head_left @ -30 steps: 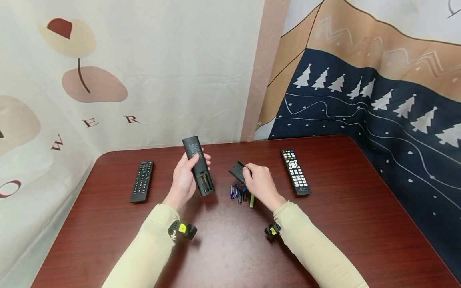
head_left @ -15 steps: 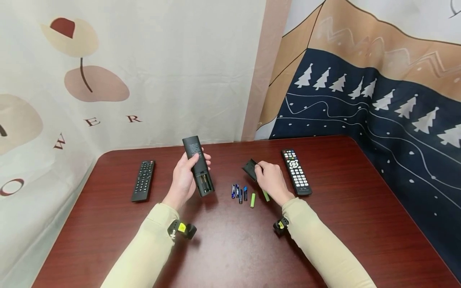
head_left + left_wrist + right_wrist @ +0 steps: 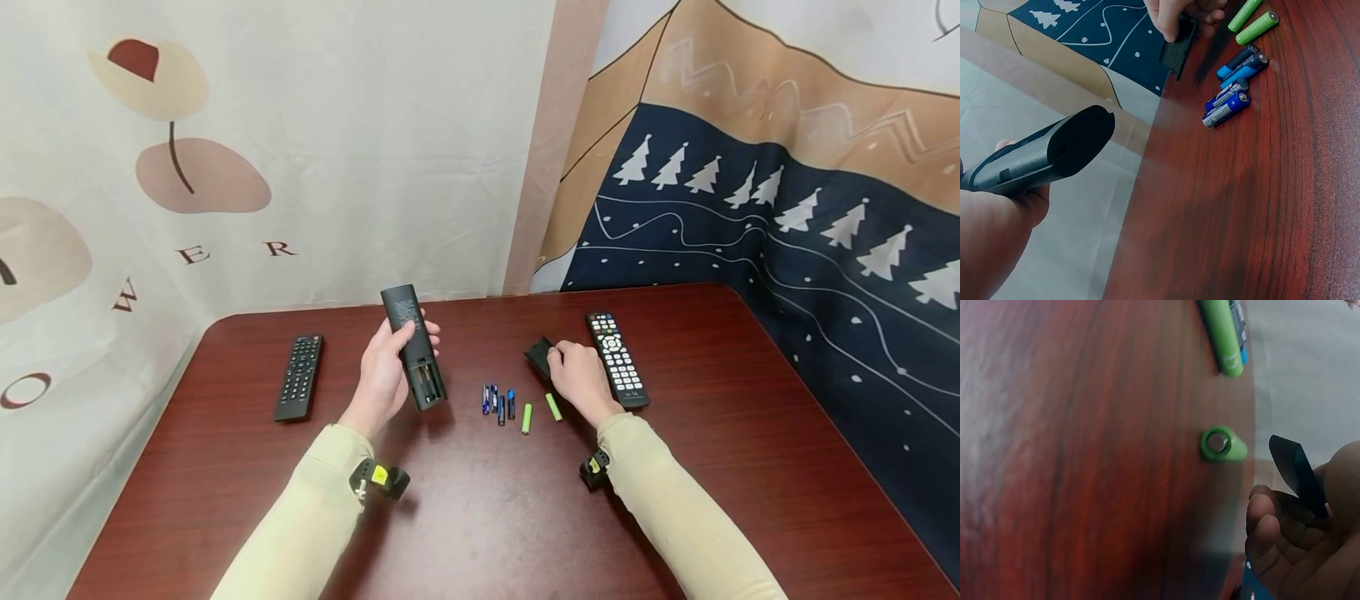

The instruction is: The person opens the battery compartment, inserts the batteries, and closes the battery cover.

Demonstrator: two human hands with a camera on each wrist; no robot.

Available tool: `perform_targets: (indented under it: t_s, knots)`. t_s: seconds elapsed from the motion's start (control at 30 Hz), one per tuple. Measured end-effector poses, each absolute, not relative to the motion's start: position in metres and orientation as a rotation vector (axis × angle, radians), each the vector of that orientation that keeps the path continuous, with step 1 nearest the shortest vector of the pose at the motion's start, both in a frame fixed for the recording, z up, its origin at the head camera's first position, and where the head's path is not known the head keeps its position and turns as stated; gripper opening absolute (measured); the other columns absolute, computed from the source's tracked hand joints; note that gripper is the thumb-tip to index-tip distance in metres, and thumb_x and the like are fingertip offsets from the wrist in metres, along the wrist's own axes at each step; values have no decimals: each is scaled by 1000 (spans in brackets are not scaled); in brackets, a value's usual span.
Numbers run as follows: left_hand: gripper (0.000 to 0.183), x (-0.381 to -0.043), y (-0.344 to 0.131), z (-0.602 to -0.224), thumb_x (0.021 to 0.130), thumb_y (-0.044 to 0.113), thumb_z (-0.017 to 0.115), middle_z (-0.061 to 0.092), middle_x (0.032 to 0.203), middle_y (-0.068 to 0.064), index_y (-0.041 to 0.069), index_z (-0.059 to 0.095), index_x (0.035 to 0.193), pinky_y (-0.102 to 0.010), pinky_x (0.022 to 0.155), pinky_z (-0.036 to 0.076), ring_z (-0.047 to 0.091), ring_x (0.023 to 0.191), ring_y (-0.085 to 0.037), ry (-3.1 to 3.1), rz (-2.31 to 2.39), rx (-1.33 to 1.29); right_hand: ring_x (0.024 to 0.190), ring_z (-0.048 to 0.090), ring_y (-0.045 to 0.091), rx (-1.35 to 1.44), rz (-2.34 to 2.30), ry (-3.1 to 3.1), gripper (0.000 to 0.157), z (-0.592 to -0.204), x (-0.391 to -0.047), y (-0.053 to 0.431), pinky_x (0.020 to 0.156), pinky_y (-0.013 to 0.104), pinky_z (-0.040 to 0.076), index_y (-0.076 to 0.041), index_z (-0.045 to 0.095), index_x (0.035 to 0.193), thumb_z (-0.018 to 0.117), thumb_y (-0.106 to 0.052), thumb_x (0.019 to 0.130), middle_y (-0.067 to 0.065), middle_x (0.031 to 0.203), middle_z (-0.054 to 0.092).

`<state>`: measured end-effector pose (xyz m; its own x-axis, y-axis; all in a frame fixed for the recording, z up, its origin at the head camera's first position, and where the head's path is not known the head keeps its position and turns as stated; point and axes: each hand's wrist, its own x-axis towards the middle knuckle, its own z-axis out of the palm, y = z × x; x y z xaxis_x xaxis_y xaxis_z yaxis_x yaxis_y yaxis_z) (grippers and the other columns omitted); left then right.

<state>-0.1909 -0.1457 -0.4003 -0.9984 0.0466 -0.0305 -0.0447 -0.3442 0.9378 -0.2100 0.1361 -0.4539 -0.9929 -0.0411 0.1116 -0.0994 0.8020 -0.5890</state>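
My left hand [image 3: 382, 375] grips a black remote control [image 3: 406, 325], its back turned up and its battery compartment uncovered at the near end. In the left wrist view the remote [image 3: 1054, 150] shows its end, with fingers wrapped beneath it. My right hand [image 3: 581, 379] pinches a black battery cover [image 3: 538, 357] between thumb and fingers, held above the table. The right wrist view shows the cover [image 3: 1297, 472] edge-on. Two green batteries [image 3: 527, 418] lie below the right hand, and several blue batteries [image 3: 493, 400] lie to their left.
A black remote with dark buttons [image 3: 298, 377] lies at the left of the brown table [image 3: 480, 517]. Another remote with white buttons [image 3: 618, 360] lies just right of my right hand. Patterned curtains [image 3: 375, 167] hang behind the table.
My right hand has moved to the right with the battery cover, away from the blue batteries. Both green batteries have come into full view. The left hand and its remote have stayed nearly still.
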Motion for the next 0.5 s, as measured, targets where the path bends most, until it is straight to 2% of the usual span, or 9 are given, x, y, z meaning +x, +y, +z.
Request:
perform_targets:
  t_s: [0.33, 0.5]
  knots:
    - [32, -191, -144, -401, 111, 13, 35, 70, 98, -1, 2, 42, 140, -33, 90, 54, 65, 94, -16, 1751, 2554, -4, 52, 49, 20, 58, 856, -2945, 29, -458, -213, 142, 50, 30, 39, -4, 66, 84, 49, -14, 105, 7, 61, 52]
    - [31, -192, -144, -401, 111, 13, 36, 70, 99, -3, 2, 43, 139, -33, 89, 54, 66, 94, -16, 1747, 2558, -3, 51, 50, 20, 75, 814, -2942, 28, -458, -214, 144, 48, 29, 39, -3, 66, 81, 50, -12, 103, 8, 62, 54]
